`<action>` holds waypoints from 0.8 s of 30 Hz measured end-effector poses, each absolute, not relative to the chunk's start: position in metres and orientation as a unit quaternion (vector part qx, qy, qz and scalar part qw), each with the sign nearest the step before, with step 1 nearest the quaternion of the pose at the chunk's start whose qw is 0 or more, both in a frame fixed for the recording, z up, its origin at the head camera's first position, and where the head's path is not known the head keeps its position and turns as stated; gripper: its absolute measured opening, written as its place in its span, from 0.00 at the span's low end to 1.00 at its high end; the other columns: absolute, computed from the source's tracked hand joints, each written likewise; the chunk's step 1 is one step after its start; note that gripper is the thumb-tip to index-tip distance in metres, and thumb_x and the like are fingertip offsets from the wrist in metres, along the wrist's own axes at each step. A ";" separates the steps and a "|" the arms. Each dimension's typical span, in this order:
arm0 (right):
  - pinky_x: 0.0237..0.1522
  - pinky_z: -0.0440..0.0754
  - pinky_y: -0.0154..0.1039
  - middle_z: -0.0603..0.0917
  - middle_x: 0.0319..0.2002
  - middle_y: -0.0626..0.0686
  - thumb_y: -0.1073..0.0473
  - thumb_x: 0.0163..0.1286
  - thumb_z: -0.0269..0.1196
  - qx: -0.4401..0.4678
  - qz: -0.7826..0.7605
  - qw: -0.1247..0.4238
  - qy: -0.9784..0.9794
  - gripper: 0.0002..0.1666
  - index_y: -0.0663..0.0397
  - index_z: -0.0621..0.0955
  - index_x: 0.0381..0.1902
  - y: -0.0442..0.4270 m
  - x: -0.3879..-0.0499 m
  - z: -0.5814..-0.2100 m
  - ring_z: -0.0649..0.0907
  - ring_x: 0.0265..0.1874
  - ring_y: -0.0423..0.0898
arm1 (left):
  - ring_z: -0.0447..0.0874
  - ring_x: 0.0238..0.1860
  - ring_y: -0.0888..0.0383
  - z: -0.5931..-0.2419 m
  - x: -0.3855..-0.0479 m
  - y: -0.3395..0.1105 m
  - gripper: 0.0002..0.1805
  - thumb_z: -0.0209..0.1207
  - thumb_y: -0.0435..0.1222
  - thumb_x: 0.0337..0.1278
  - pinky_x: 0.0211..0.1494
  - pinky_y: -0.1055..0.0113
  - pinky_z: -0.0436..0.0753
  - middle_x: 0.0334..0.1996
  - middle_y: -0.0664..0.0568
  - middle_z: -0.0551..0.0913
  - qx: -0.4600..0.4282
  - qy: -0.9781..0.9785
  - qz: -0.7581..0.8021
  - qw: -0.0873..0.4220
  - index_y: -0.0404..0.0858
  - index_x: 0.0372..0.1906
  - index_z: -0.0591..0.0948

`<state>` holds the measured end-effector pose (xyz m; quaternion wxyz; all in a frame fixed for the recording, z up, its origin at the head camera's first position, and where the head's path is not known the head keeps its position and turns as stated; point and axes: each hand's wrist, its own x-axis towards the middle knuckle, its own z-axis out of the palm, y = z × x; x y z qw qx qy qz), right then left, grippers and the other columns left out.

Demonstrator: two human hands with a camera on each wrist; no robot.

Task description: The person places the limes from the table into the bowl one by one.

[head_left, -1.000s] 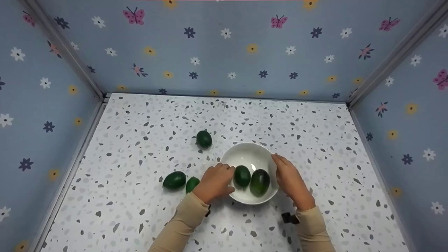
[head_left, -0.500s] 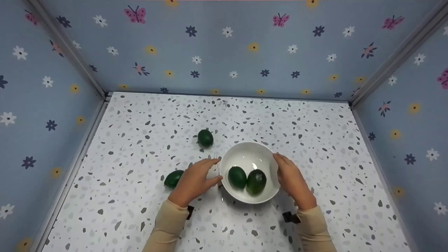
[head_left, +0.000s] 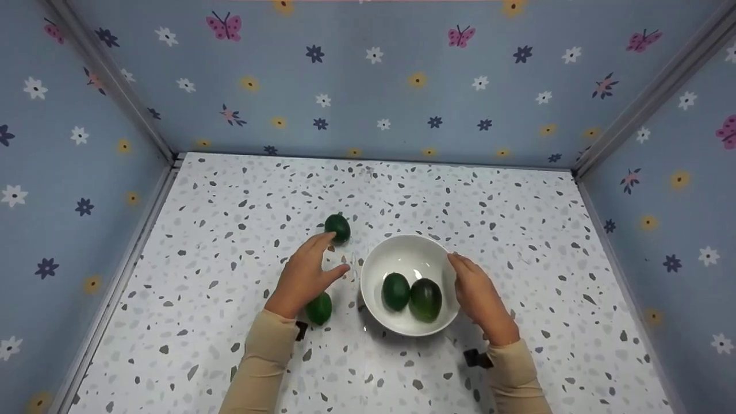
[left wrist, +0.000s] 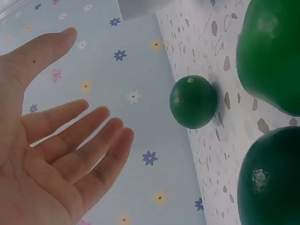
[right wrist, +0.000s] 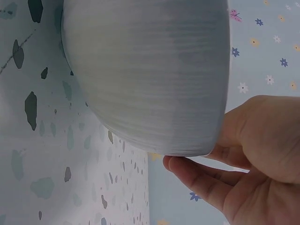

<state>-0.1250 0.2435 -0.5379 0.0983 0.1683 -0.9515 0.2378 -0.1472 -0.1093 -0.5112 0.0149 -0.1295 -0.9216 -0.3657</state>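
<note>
My left hand (head_left: 299,279) is spread with thumb apart, fingertips beside the far green fruit (head_left: 338,227), holding nothing. In the left wrist view that fruit (left wrist: 193,102) stands apart from my left hand (left wrist: 75,159). Another green fruit (head_left: 319,309) lies by the left wrist. My right hand (head_left: 480,296) holds the right side of the white bowl (head_left: 411,253), where a green fruit (head_left: 395,292) and a darker one (head_left: 426,300) lie side by side. In the right wrist view my right hand (right wrist: 248,164) has fingertips against the bowl's outer wall (right wrist: 150,84).
Patterned blue walls (head_left: 368,75) enclose the speckled white table (head_left: 230,195) at the back and both sides. Two large green fruits, one bright (left wrist: 274,51) and one dark (left wrist: 272,178), fill the right edge of the left wrist view.
My left hand has moved away from the bowl, left and then forward to the far fruit, now covering the leftmost fruit. The fruits in the bowl have shifted slightly. My right hand stays put.
</note>
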 end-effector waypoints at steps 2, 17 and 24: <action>0.57 0.78 0.57 0.78 0.57 0.70 0.79 0.66 0.56 0.176 0.233 0.105 -0.951 0.24 0.73 0.76 0.61 0.244 -0.125 -0.539 0.79 0.55 0.67 | 0.68 0.68 0.44 -0.513 -0.154 -0.110 0.41 0.70 0.47 0.58 0.68 0.49 0.69 0.68 0.39 0.71 -0.123 -0.924 -0.361 0.017 0.33 0.71 0.70; 0.60 0.75 0.57 0.77 0.59 0.69 0.77 0.68 0.55 0.167 0.239 0.084 -0.953 0.25 0.72 0.75 0.63 0.245 -0.128 -0.537 0.78 0.58 0.67 | 0.60 0.72 0.40 -0.526 -0.235 -0.109 0.51 0.70 0.49 0.57 0.71 0.46 0.63 0.75 0.37 0.58 -0.065 -0.931 -0.347 -0.091 0.32 0.77 0.57; 0.60 0.75 0.56 0.77 0.59 0.68 0.77 0.68 0.55 0.163 0.238 0.076 -0.955 0.26 0.71 0.75 0.64 0.245 -0.126 -0.537 0.78 0.58 0.66 | 0.62 0.71 0.38 -0.541 -0.252 -0.100 0.52 0.71 0.44 0.56 0.71 0.49 0.65 0.73 0.31 0.59 -0.069 -0.936 -0.318 -0.136 0.25 0.76 0.55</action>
